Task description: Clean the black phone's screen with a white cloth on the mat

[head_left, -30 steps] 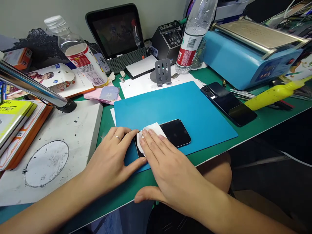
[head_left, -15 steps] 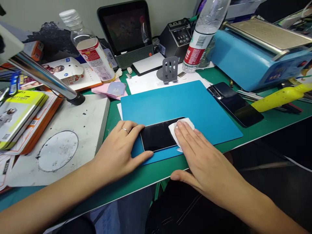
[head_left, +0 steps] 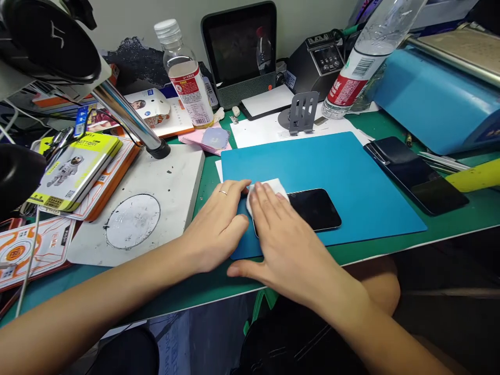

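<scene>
Flat, thumb spread, the right hand point(head_left: 289, 242) presses a folded-looking white wipe point(head_left: 279, 187) against the glossy black rectangular phone point(head_left: 317, 209) beneath it; the left hand point(head_left: 216, 224), thumb and fingers apart, lies alongside, perhaps for steadying.

Mat point(head_left: 351, 187) on table point(head_left: 359, 249), near front edge. Phone point(head_left: 318, 211) on mat, near mat's front edge, left of middle. Cloth point(head_left: 279, 186) on phone's left end, under right hand point(head_left: 287, 237) fingers. Left hand point(head_left: 221, 221) at mat's left edge, just beside cloth. Second phone point(head_left: 417, 174) on table, along mat's right edge. Lamp base point(head_left: 175, 208) left of mat, box stack point(head_left: 74, 172) at its left edge. Paper point(head_left: 253, 135) behind mat's back edge, stand point(head_left: 303, 112) on it. Display point(head_left: 240, 47) toward table's back edge, bottle point(head_left: 191, 94) to its left. Second bottle point(head_left: 346, 91) behind mat's back-right corner, machine point(head_left: 433, 99) right of that.
</scene>
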{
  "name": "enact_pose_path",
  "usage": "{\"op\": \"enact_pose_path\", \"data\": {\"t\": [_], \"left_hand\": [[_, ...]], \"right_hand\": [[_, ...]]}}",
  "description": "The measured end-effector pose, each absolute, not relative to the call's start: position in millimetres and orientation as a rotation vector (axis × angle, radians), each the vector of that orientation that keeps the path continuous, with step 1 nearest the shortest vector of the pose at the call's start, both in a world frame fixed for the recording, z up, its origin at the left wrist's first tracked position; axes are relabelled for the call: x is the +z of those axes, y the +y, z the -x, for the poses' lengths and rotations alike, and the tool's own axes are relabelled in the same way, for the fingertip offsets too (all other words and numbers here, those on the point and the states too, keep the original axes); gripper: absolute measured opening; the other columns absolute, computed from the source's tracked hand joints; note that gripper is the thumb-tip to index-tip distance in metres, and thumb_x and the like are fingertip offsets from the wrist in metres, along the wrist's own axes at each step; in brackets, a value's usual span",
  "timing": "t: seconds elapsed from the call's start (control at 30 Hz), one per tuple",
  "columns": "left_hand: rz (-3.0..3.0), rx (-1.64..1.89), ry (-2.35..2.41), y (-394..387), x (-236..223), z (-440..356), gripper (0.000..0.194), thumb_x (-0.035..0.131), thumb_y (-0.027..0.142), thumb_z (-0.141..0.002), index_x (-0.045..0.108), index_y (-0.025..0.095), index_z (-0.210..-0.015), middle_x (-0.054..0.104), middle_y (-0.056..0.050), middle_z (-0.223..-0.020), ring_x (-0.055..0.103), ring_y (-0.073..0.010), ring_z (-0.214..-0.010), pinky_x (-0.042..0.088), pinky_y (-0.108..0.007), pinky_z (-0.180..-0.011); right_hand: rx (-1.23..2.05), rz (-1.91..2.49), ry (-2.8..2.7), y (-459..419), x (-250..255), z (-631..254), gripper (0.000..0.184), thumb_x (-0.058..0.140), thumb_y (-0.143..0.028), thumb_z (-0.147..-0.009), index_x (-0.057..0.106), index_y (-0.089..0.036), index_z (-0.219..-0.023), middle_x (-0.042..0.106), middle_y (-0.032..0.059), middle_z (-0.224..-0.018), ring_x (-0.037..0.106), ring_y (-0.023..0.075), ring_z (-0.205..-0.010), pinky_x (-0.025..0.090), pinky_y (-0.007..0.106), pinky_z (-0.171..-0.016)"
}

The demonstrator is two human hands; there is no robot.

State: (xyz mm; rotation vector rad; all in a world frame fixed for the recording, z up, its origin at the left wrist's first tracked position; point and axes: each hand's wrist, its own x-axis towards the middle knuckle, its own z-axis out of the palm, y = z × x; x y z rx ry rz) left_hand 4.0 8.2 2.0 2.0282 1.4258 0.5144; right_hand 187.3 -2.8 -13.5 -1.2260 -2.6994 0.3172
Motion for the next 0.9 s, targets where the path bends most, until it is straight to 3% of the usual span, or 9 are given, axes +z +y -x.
{"op": "enact_pose_path", "data": {"t": [0.13, 0.3, 0.4, 0.6, 0.77, 0.9], "left_hand": [[-2.097, 0.482, 1.427, 7, 0, -4, 0.051, 0.033, 0.024, -0.095, 0.046, 0.012, -0.143, 0.055, -0.014, -0.136, 0.050, -0.0275, -0.127, 0.044, -0.051, -0.113], [-2.190, 0.383, 1.442, 6, 0, -5, 0.048, 0.038, 0.029, -0.098, 0.051, 0.013, -0.142, 0.053, -0.014, -0.141, 0.047, -0.0302, -0.132, 0.043, -0.053, -0.114], [-2.229, 0.345, 1.454, 6, 0, -6, 0.049, 0.040, 0.033, -0.099, 0.052, 0.014, -0.143, 0.053, -0.014, -0.141, 0.047, -0.0313, -0.131, 0.044, -0.053, -0.113], [-2.189, 0.384, 1.416, 5, 4, -6, 0.050, 0.030, 0.030, -0.102, 0.049, 0.019, -0.147, 0.056, -0.010, -0.141, 0.048, -0.0295, -0.124, 0.044, -0.053, -0.108], [-2.103, 0.447, 1.412, 5, 4, -5, 0.052, 0.029, 0.031, -0.101, 0.042, 0.017, -0.150, 0.057, -0.012, -0.138, 0.048, -0.0294, -0.125, 0.043, -0.054, -0.109], [-2.100, 0.482, 1.398, 6, 2, -4, 0.053, 0.029, 0.031, -0.101, 0.041, 0.015, -0.150, 0.059, -0.012, -0.135, 0.049, -0.0282, -0.124, 0.043, -0.052, -0.109]], "right_hand": [[0.339, 1.108, -2.726, -17, -16, -187, 0.122, 0.041, -0.087, -0.085, 0.026, 0.010, -0.157, 0.018, 0.0324, -0.167, 0.017, 0.0402, -0.158, 0.026, 0.056, -0.127], [0.209, 1.030, -2.750, -29, -17, -230, 0.114, 0.041, -0.084, -0.088, 0.030, 0.005, -0.158, 0.026, 0.0282, -0.167, 0.024, 0.0373, -0.158, 0.039, 0.054, -0.122], [0.085, 1.136, -2.729, -26, -18, -264, 0.110, 0.040, -0.081, -0.091, 0.027, 0.003, -0.160, 0.030, 0.0276, -0.167, 0.027, 0.0368, -0.157, 0.041, 0.055, -0.120], [0.044, 1.382, -2.671, -10, -21, -287, 0.109, 0.035, -0.080, -0.092, 0.019, 0.001, -0.163, 0.026, 0.0283, -0.168, 0.022, 0.0380, -0.158, 0.037, 0.058, -0.121], [0.164, 1.562, -2.565, 5, -17, -247, 0.119, 0.036, -0.086, -0.088, 0.024, 0.009, -0.159, 0.020, 0.0334, -0.167, 0.015, 0.0418, -0.158, 0.023, 0.061, -0.127], [0.321, 1.436, -2.631, 8, -12, -207, 0.122, 0.036, -0.088, -0.086, 0.024, 0.010, -0.158, 0.015, 0.0324, -0.168, 0.012, 0.0403, -0.159, 0.020, 0.057, -0.128]]}}
